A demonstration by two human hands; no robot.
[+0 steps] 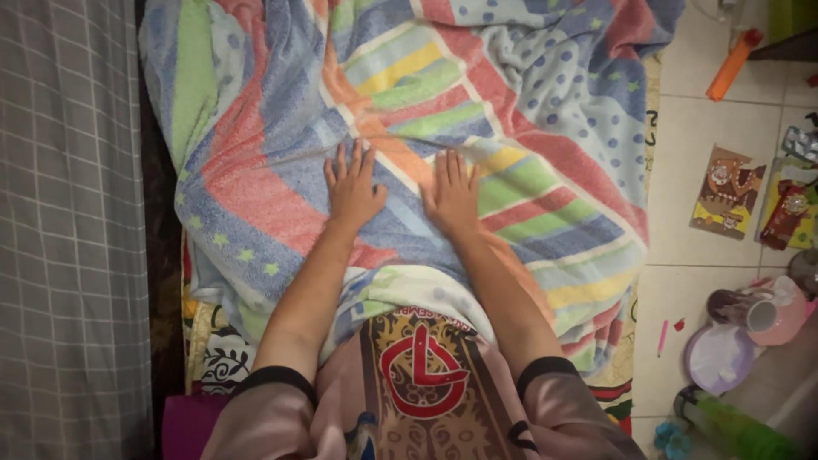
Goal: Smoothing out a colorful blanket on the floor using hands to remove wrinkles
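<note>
A large striped and dotted towel blanket (281, 111) in pink, blue, green and yellow lies crumpled over a mat on the floor. My left hand (353, 189) rests flat on it, palm down, fingers spread slightly. Just to its right my right hand (451, 194) lies flat on the same cloth, fingers together and pointing away from me. Both hands hold nothing. My forearms reach out from pink sleeves with black cuffs.
A grey checked cloth (68, 230) fills the left side. On the tiled floor at right lie an orange tube (731, 65), illustrated cards (726, 192), a pink cup (767, 313), a purple lid (718, 358) and a green bottle (740, 430).
</note>
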